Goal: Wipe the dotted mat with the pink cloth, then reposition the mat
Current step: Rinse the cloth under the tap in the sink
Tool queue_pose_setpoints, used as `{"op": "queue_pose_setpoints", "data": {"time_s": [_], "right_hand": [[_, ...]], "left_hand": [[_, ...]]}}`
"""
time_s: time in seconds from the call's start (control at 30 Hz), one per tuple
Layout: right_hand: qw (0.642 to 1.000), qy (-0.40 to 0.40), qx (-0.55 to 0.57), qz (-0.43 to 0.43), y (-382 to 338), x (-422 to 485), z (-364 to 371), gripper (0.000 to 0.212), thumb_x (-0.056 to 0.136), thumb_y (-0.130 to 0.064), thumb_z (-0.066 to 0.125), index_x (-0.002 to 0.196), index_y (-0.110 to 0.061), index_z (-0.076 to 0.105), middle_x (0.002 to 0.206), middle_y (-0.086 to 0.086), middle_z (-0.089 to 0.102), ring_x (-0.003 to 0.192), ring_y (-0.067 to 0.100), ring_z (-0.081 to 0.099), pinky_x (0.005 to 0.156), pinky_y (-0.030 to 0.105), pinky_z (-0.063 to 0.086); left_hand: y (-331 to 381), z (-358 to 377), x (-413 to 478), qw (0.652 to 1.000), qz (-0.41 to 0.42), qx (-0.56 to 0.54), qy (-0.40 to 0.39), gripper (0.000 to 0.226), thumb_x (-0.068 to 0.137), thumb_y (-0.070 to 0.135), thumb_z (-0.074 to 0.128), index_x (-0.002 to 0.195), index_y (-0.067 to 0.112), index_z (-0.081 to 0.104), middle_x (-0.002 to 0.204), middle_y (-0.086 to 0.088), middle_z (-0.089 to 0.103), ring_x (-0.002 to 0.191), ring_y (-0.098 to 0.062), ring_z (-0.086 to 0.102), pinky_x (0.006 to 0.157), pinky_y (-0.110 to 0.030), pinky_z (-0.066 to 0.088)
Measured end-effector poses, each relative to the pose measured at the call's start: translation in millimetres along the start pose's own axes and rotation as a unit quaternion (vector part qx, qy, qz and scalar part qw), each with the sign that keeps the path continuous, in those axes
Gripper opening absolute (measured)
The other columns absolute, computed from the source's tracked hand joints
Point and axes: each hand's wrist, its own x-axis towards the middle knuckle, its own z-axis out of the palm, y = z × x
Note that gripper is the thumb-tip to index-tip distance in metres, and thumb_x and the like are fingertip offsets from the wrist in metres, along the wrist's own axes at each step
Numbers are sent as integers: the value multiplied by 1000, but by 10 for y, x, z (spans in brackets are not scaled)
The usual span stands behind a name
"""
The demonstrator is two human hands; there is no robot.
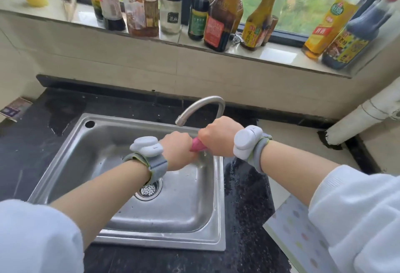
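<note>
Both fists clamped on pink cloth over sink: left hand, right hand wringing. Dotted mat on counter, lower right, not wiped yet. Risk: cloth too wet, drips across counter & mat; sleeve may brush mat.

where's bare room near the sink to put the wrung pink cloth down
Free: the wet black counter strip between the steel sink and the pastel dotted mat; the black counter left of the sink. The basin floor is bare too. Crowded: the window ledge, lined with sauce bottles. Both hands, left and right, grip the pink cloth.
</note>
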Motion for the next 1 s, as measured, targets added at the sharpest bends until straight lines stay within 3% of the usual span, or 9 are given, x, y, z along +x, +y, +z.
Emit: {"op": "queue_pose_setpoints", "data": {"time_s": [0.1, 0.2, 0.3, 0.43, 0.57, 0.7, 0.8, 0.93, 1.0], "right_hand": [[992, -23, 103, 67, -140, 73, 53, 20, 84, -21, 48, 65, -16, 49, 57, -3, 44, 59, 26, 50, 57, 30, 41], [952, -17, 272, 139, -258, 133, 125, 27, 82, -22, 48, 56, -16, 43, 55, -2, 42, 61, 29, 52, 56, 29, 40], [892, -3, 416, 179, -397, 190, 169, 33, 80, -20, 48, 49, -17, 39, 52, 1, 42, 58, 28, 47, 52, 27, 34], [742, -27, 626, 238, -543, 225, 221, 32, 73, -10, 54, 46, -14, 36, 44, 0, 34, 41, 19, 29, 40, 21, 24], [586, -70, 766, 256, -611, 223, 243, 32, 74, -1, 51, 54, -17, 31, 46, 2, 24, 35, 13, 18, 40, 15, 17], [499, -111, 830, 224, -617, 190, 302, 43, 78, -1, 47, 52, -23, 20, 39, -6, 18, 33, 10, 12, 40, 11, 12], [507, -104, 829, 211, -618, 124, 386, 43, 80, -3, 49, 53, -22, 22, 40, -6, 20, 34, 9, 14, 39, 12, 12], [684, -61, 687, 238, -611, 6, 552, 37, 77, -17, 62, 52, -18, 35, 48, -1, 33, 40, 14, 28, 38, 22, 22], [715, -40, 649, 255, -606, -173, 728, 39, 75, -24, 65, 50, -21, 36, 49, -5, 37, 43, 12, 34, 42, 24, 26]], "left_hand": [[-69, -31, 56, 990, 12, 141, 1, 32, 90, 38, 44, 98, 13, 62, 97, -8, 66, 78, -28, 58, 66, -31, 42], [-190, -80, 75, 979, 84, 187, 12, 33, 93, 34, 41, 103, 8, 58, 108, -12, 67, 94, -33, 62, 70, -34, 37], [-362, -50, 118, 965, 150, 210, 54, 31, 93, 33, 42, 103, 7, 55, 105, -12, 68, 95, -36, 64, 67, -35, 35], [-525, 47, 223, 945, 212, 223, 110, 31, 95, 31, 38, 99, 5, 54, 96, -14, 69, 85, -39, 65, 61, -39, 38], [-605, 52, 290, 916, 295, 214, 168, 21, 78, 24, 67, 72, 7, 57, 60, -12, 67, 47, -34, 63, 41, -30, 32], [-606, 66, 318, 893, 321, 234, 210, 26, 67, 26, 74, 61, 13, 52, 44, -4, 58, 31, -26, 53, 37, -20, 22], [-552, 129, 302, 903, 323, 204, 196, 26, 80, 36, 47, 68, 14, 55, 54, -4, 61, 43, -25, 59, 39, -23, 26], [-473, 348, 247, 945, 269, 136, 126, 25, 84, 30, 57, 98, 16, 42, 96, -9, 58, 88, -30, 59, 54, -35, 38], [-335, 459, 204, 957, 245, 126, 90, 36, 80, 29, 61, 106, 16, 39, 105, -6, 49, 95, -25, 54, 56, -35, 36]]}}
